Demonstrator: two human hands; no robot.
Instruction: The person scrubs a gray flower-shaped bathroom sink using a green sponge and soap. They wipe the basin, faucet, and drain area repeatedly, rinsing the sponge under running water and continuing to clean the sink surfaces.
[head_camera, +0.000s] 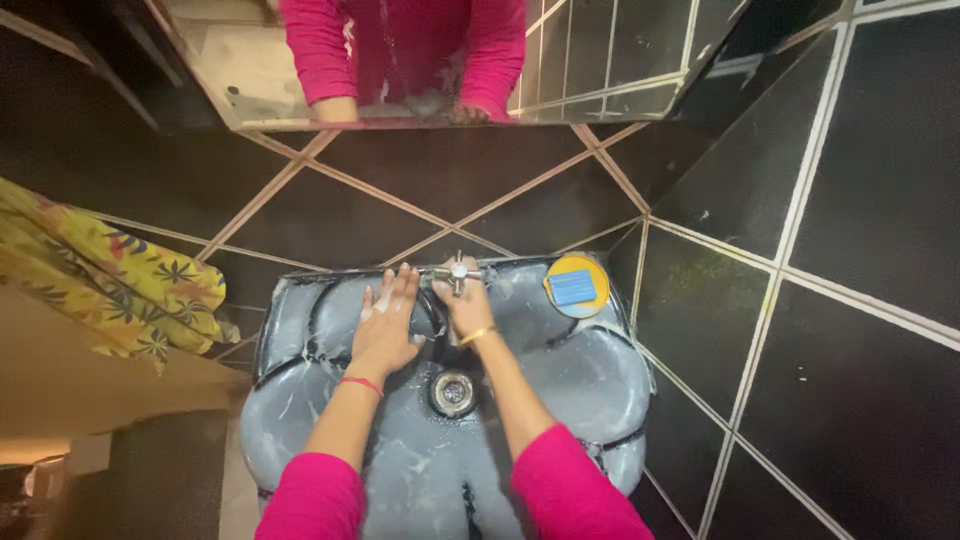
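Soap suds coat my left hand (385, 325), spread flat and empty over the grey washbasin (300, 400), just left of the spout. My right hand (466, 305) is nearer, closed around the metal tap handle (458, 270), whose cross-bar runs left-right; blue soap dish (576, 286) sits further right.

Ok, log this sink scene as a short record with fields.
place: grey washbasin against black tiled wall
left hand: open, soapy, spread flat in the basin
right hand: at the metal tap, grip unclear
drain: open, below the hands
soap: blue bar in yellow dish on the rim
other: mirror above, floral cloth left
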